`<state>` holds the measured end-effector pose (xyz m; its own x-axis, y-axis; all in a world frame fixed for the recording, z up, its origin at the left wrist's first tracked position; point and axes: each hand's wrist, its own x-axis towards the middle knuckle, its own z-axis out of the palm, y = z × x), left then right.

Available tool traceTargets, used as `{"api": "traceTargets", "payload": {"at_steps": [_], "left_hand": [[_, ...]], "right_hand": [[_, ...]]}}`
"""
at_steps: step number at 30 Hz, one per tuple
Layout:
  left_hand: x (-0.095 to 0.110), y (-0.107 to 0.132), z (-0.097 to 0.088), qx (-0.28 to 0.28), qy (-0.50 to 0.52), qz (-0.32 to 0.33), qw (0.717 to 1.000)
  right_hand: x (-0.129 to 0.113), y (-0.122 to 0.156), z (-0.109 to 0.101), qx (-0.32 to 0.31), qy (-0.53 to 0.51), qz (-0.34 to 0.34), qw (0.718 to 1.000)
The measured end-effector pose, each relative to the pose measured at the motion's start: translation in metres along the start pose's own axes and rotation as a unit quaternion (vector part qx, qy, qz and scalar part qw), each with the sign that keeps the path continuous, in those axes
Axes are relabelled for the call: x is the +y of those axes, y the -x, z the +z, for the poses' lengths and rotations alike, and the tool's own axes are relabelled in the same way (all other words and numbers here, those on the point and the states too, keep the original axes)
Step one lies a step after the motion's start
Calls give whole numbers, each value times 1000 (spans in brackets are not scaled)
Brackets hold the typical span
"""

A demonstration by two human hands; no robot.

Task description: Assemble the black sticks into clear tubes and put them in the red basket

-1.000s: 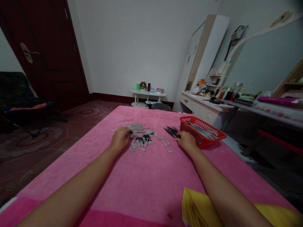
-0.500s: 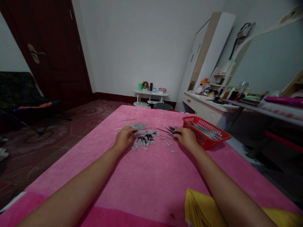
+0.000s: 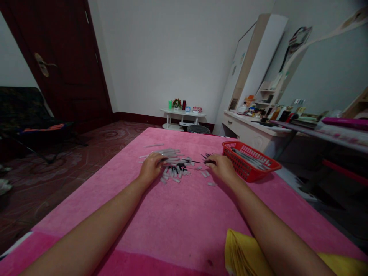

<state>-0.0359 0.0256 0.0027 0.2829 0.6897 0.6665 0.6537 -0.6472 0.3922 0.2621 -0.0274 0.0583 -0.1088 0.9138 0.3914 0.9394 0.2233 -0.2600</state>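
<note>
On the pink cloth (image 3: 178, 214) lies a heap of clear pen barrels (image 3: 169, 153) and small caps (image 3: 175, 172). My left hand (image 3: 151, 168) rests at the heap's left side with fingers curled around a barrel. My right hand (image 3: 220, 166) sits beside a bunch of thin black refills (image 3: 206, 156); it pinches one black refill (image 3: 191, 161) that points left toward the left hand. A red basket (image 3: 250, 163) with finished pens stands just right of my right hand.
A yellow cloth (image 3: 238, 253) lies at the near right edge. Beyond the table stand a dresser (image 3: 250, 130) crowded with bottles, a small white side table (image 3: 182, 115), a dark door (image 3: 60, 65) and a dark chair (image 3: 25, 119) at left.
My right hand has moved left from the basket's edge, drawing one black refill out of the bunch toward the left hand. The left hand stays on the barrels.
</note>
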Motion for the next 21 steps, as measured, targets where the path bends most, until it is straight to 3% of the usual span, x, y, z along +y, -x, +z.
{"api": "traceTargets", "payload": {"at_steps": [10, 17, 21], "left_hand": [[5, 0, 1, -17, 4, 31, 999], [9, 1, 0, -20, 11, 52, 998], [14, 1, 4, -25, 31, 79, 996]], "right_hand": [[-8, -1, -7, -7, 52, -53, 997], [-21, -1, -24, -4, 135, -80, 988], [-21, -1, -23, 1, 118, -85, 989]]}}
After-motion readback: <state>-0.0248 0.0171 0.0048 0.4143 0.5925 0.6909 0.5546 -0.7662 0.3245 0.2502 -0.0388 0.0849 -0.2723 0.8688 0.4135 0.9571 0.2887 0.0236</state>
